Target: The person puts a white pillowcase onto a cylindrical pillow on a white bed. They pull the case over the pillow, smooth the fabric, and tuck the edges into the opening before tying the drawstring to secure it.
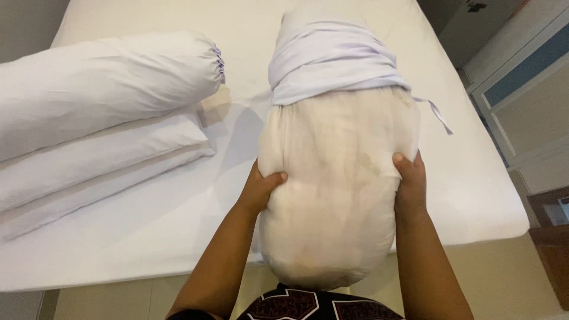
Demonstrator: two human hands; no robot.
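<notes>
Bolster (332, 195), cream, half-sleeved in white cover (332, 59); left hand (261, 191), right hand (410, 182) clasp its sides.

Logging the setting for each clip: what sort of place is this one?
Most likely a bedroom. A bed with a white sheet fills the view; a covered bolster and flat pillows lie on it. Both hands, left hand and right hand, grip a cream bolster half out of its white cover.
</notes>
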